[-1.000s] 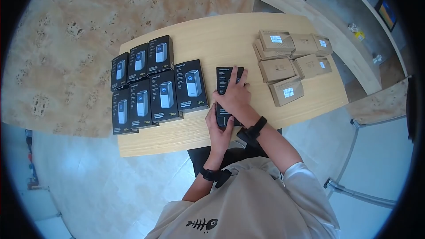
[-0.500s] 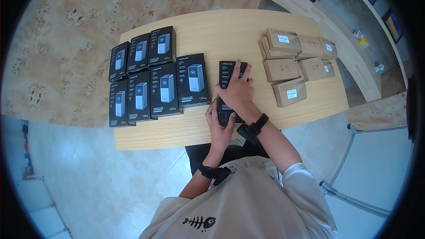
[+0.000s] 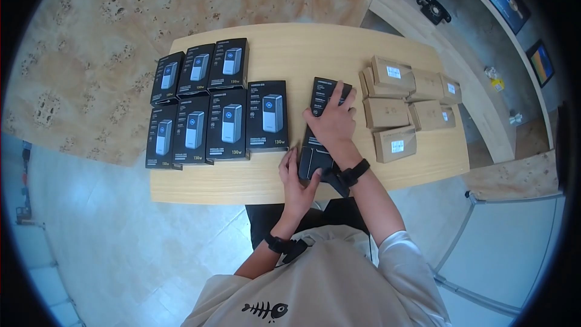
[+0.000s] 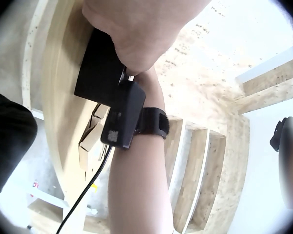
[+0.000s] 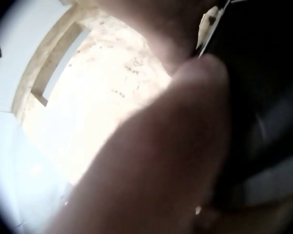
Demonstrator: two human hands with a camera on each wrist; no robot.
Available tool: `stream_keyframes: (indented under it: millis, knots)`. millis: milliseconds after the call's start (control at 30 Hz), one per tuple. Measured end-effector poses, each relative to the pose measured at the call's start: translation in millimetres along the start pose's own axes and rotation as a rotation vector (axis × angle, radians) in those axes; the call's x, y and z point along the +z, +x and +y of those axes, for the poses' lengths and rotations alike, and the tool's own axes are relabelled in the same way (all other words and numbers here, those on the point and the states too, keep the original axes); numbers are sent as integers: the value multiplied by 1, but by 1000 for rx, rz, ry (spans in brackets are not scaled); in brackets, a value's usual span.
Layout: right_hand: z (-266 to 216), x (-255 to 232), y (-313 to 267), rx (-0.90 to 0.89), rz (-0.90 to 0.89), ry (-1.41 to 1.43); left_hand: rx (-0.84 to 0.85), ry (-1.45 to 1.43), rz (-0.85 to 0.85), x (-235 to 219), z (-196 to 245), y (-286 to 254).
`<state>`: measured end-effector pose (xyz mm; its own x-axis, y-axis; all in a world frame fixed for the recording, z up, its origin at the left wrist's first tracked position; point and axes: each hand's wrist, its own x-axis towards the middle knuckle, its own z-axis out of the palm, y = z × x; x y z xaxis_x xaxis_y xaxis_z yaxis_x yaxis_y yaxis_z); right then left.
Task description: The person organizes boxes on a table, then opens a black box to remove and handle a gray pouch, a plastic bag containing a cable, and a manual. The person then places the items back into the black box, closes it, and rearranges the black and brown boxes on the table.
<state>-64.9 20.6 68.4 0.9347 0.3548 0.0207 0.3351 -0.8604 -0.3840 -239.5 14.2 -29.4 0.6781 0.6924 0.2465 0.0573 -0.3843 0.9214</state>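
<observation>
A black retail box [image 3: 325, 89] lies on the light wood table [image 3: 266, 188], its long side pointing away from me. My right hand [image 3: 333, 124] spreads across its top, thumb at the left edge and fingers toward the far right, and grips it. Low at the near end, my left hand [image 3: 296, 188] has fingers along the left side and its thumb on the dark end panel [image 3: 316, 160]. In the left wrist view the box [image 4: 95, 73] shows as a plain black block beside the strapped right forearm [image 4: 139, 180]. The right wrist view is mostly blurred skin and dark box.
To the left stand several black boxes [image 3: 227, 124] in two rows, each printed with a silver device and 130W. Several brown cardboard boxes [image 3: 387, 112] are stacked on the right. Past the table's right side runs a shelf with a black telephone [image 3: 433, 9].
The black box has turned slightly, its far end swinging right, and more of its dark near-end panel shows. Both hands keep their places on it. The head view has shifted a little.
</observation>
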Motion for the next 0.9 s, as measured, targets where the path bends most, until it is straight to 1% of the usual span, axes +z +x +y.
stream_keyframes:
  millis: [133, 167, 200, 233, 267, 333, 400, 433, 467, 500, 533, 567, 633, 767, 833, 867, 900]
  knots:
    - [0, 0, 25, -41, 13, -2, -11, -21, 3, -1, 1, -1]
    - [-3, -3, 33, -22, -11, -1, -1, -32, 22, -1, 2, -1]
    - [-5, -6, 43, -5, -34, -3, 6, -21, -4, -4, 2, -2]
    - [-6, -8, 57, -29, -19, -18, 11, -13, -25, -5, 3, 2]
    - [-6, -8, 68, -23, -29, -10, 8, -32, 2, -5, 4, 6]
    - [-5, -3, 84, -44, -60, -27, -25, -30, -20, -6, 7, 3]
    - [-6, 5, 100, -24, -55, -75, -49, -47, 26, -3, 6, -1]
    - [-4, 11, 111, -57, 22, -96, -58, -21, 5, -3, 6, -2]
    - [-1, 12, 125, -91, 13, -102, -60, 10, -14, -4, 5, 1]
    - [0, 9, 139, -96, 53, -96, -68, 13, 15, -5, 7, 2]
    - [1, 7, 152, -94, 95, -85, -76, 3, 0, -6, 10, 2]
    - [3, 7, 164, -109, 92, -81, -82, -9, -22, -7, 11, 1]
    - [7, 5, 185, -88, 85, -29, -67, -6, -3, -5, 8, 0]
    - [14, 11, 200, -122, 36, -116, -81, 17, -16, -6, 12, 1]
    - [18, 14, 199, -197, 111, -99, -100, 4, -24, -7, 11, -1]
    - [25, 16, 195, -187, 106, -103, -112, -12, -30, -6, 11, -1]
    - [28, 11, 183, -327, 213, -111, -115, -17, -42, -7, 11, 1]
